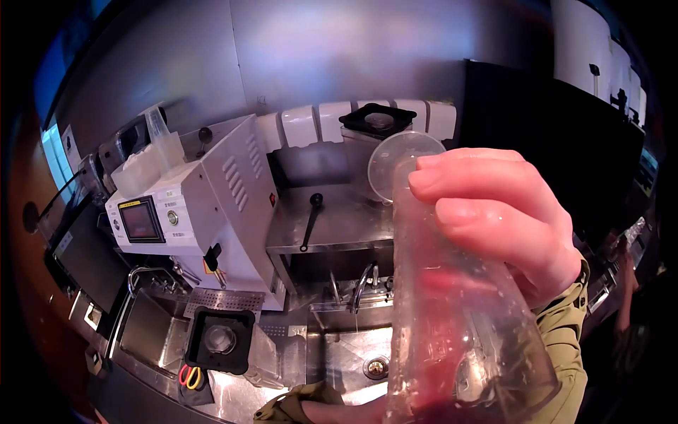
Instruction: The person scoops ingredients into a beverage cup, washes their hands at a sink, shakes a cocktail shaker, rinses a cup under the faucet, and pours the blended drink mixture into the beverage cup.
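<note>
Close to the camera stands a clear plastic container [470,339], wet with droplets on its wall. My right hand [508,212] is closed over its upper part, fingers curled round the top. Just left of those fingertips is a round clear disc or rim [395,169]; whether it belongs to the container I cannot tell. From the bottom edge my left forearm reaches rightward, and my left hand [438,396] shows only as a blurred reddish shape through the container's wall. Its fingers cannot be made out.
Below lies a metal sink [339,353] with a tap [364,286]. A black-lidded jar [220,340] stands left of it, near scissors [189,377] with red and yellow handles. A white machine [212,191] rises at left. On the steel shelf are a black spoon [311,222] and another lidded jar [357,152].
</note>
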Available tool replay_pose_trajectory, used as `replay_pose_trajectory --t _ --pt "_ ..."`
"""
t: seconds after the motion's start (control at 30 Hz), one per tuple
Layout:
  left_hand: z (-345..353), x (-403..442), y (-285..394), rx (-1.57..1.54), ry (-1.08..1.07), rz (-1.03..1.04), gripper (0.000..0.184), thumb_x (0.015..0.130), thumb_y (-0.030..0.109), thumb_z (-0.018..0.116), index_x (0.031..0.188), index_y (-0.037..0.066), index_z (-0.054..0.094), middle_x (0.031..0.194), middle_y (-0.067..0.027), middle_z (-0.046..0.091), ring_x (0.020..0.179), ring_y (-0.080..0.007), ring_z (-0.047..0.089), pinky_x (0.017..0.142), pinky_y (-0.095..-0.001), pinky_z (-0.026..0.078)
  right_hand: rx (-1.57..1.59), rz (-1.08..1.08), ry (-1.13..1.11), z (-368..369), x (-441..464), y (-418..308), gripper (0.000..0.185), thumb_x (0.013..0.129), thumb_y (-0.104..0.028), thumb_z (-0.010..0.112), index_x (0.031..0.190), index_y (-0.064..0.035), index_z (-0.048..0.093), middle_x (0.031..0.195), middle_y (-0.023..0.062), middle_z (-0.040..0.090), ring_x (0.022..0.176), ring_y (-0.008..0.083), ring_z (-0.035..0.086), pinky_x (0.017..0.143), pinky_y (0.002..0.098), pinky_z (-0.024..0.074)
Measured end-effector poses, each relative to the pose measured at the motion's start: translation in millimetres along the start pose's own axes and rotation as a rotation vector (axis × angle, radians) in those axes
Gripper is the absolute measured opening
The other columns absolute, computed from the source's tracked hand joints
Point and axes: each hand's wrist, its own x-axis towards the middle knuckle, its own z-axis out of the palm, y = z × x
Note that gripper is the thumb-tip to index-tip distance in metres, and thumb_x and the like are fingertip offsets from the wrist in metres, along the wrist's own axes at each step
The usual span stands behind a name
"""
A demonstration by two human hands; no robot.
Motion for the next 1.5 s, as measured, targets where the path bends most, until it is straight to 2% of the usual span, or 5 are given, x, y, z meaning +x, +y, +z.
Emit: replay_pose_trajectory --t 0.2,0.43,0.63,1.4,1.5 --pt "4.7 2.0 -2.0 -0.04 -0.034 0.0 0.022 0.082 0.019 0.057 0.075 -0.001 0.061 0.079 -0.0098 0.056 0.073 -0.0249 0.05 0.069 -0.0358 0.039 0.016 -0.032 0.05 10.2 -15.2 13.9 0.032 0.064 -0.004 0.066 0.094 0.0032 0.055 0.088 0.0195 0.057 0.074 0.0246 0.056 0.062 0.0299 0.0485" --pt "18.9 11.9 1.2 -0.236 -0.101 0.077 0.021 0.082 0.019 0.057 0.075 -0.001 0.061 0.079 -0.0097 0.056 0.073 -0.0246 0.05 0.069 -0.0356 0.039 0.114 0.46 -0.371 -10.1 -100.3 8.1 0.054 0.067 -0.011 0.069 0.112 0.0024 0.042 0.104 0.024 0.05 0.098 0.035 0.051 0.082 0.0425 0.0454" --pt "12.1 22.4 -7.0 -0.42 0.048 0.17 0.02 0.081 0.018 0.058 0.075 -0.001 0.062 0.079 -0.0096 0.056 0.073 -0.0245 0.051 0.069 -0.0355 0.039 -0.028 1.173 -0.048 -4.3 -199.5 -38.6 0.053 0.069 -0.003 0.066 0.114 0.0108 0.042 0.113 0.0234 0.048 0.103 0.03 0.051 0.089 0.0368 0.0417" --pt "0.9 25.9 -21.5 -0.51 0.134 0.135 0.012 0.079 0.012 0.06 0.075 0.001 0.064 0.078 -0.0091 0.057 0.074 -0.023 0.05 0.069 -0.0336 0.039 0.004 1.412 -0.355 1.7 -299.4 -73.1 0.047 0.068 0.002 0.065 0.112 0.0006 0.048 0.116 0.0154 0.05 0.108 0.0265 0.049 0.091 0.0363 0.0391" --pt "8.0 17.2 -35.1 -0.46 0.071 0.262 0.029 0.072 0.014 0.066 0.095 0.001 0.056 0.09 -0.0082 0.05 0.085 -0.0221 0.048 0.079 -0.0345 0.038 -0.052 1.394 -0.426 6.3 -298.1 -70.8 0.045 0.066 -0.003 0.063 0.11 0.0005 0.052 0.107 0.0155 0.053 0.099 0.0275 0.053 0.085 0.0338 0.0413"
